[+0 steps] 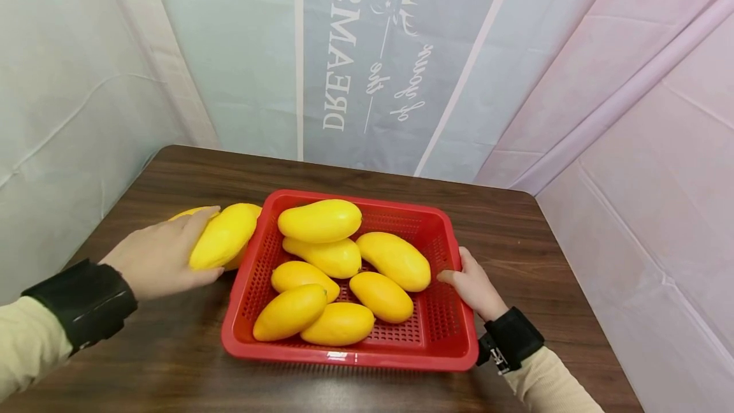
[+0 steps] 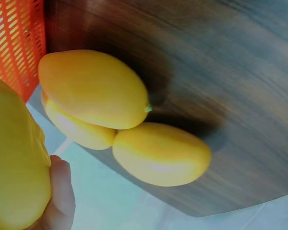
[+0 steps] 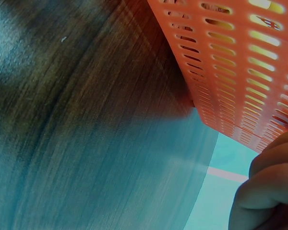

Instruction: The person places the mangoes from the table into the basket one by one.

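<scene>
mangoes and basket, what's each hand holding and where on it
The left hand grips a mango around its near end, beside the red basket. The right hand holds the basket by its right rim.

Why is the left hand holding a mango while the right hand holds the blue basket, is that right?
Nearly. The basket is red, not blue; the head view shows it. The left hand does hold a mango, and the right hand grips the basket's rim.

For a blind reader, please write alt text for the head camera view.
A red basket holding seven yellow mangoes sits on a wooden table. The left hand grips another mango beside it; the right hand holds the basket's right rim.
</scene>
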A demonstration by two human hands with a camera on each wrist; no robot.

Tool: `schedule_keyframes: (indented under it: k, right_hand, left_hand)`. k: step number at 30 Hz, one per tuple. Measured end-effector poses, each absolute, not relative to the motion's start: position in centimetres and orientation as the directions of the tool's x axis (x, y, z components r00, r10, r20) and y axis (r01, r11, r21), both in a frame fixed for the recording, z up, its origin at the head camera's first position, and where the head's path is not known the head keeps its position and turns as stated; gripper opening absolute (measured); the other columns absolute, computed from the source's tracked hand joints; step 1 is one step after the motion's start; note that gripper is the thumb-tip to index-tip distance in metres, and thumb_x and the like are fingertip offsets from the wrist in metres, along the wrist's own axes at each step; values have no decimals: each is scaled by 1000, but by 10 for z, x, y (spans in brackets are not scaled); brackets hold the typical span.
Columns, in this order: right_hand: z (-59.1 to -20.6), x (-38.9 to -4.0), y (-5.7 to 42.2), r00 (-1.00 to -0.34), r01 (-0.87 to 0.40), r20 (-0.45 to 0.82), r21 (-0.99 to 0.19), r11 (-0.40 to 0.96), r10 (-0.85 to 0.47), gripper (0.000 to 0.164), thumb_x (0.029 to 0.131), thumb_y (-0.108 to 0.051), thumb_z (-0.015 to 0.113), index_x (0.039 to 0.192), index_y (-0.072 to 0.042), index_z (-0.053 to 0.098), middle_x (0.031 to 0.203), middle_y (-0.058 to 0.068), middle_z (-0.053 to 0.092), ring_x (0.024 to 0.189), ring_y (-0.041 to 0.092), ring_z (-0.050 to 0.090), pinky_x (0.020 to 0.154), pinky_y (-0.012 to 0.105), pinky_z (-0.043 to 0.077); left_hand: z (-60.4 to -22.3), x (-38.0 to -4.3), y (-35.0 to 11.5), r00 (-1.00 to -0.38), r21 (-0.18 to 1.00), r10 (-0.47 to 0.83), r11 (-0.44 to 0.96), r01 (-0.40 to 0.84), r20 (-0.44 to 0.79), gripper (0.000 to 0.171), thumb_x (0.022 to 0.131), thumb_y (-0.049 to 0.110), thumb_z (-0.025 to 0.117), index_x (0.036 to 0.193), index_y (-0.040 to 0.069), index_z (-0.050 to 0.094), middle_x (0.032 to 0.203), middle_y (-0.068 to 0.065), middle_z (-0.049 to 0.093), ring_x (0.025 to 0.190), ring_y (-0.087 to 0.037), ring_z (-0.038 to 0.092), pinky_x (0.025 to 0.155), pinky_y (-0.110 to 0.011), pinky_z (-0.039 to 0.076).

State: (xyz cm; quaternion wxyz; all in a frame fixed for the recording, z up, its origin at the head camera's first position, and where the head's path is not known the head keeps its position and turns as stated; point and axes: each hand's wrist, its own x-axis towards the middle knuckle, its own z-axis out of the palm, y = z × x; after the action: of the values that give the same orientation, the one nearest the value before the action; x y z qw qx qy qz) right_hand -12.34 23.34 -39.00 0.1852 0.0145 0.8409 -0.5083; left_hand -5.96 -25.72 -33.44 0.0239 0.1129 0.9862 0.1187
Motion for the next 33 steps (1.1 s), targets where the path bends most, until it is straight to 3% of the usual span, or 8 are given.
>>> schedule_keyframes:
  k: [6, 12, 18, 27, 33]
  right_hand:
    - [-389, -123, 233, -932, 214, -325, -851, 480, -162, 46, 91, -6, 56, 130, 2, 33, 119, 30, 56, 85, 32, 74, 70, 48, 62]
    - [-389, -122, 233, -931, 209, -324, -854, 477, -171, 46, 91, -6, 56, 131, 3, 33, 119, 30, 57, 85, 33, 74, 71, 47, 62]
    - [-389, -122, 233, -931, 212, -325, -855, 473, -169, 48, 91, -6, 57, 131, 2, 33, 119, 30, 58, 86, 33, 74, 71, 48, 62]
    - [-389, -123, 233, -932, 209, -323, -851, 482, -164, 47, 91, -6, 57, 131, 3, 33, 119, 30, 57, 85, 33, 74, 71, 47, 62]
    - [-392, -123, 234, -933, 212, -323, -851, 481, -160, 47, 90, -6, 57, 130, 3, 33, 119, 30, 57, 85, 32, 74, 71, 48, 62]
  left_hand:
    - [-323, -65, -245, -965, 277, 260, 926, 258, 31, 78, 74, 47, 80, 133, 8, 47, 101, -3, 63, 81, -17, 55, 68, -37, 51]
    - [-317, -62, -229, -924, 224, 371, 897, 382, 89, 81, 77, 45, 79, 142, 10, 46, 119, -11, 63, 103, -31, 59, 90, -54, 52]
    - [-316, -58, -212, -904, 208, 415, 880, 427, 102, 77, 75, 46, 79, 143, 25, 50, 119, -11, 55, 101, -29, 53, 71, -40, 54]
    - [-314, -56, -176, -831, 144, 547, 818, 557, 103, 81, 82, 51, 74, 149, 19, 43, 127, -13, 53, 105, -28, 54, 72, -36, 59]
    - [-314, -60, -147, -780, 137, 626, 773, 619, -7, 83, 86, 53, 69, 154, 18, 35, 136, -13, 51, 111, -26, 53, 87, -38, 58]
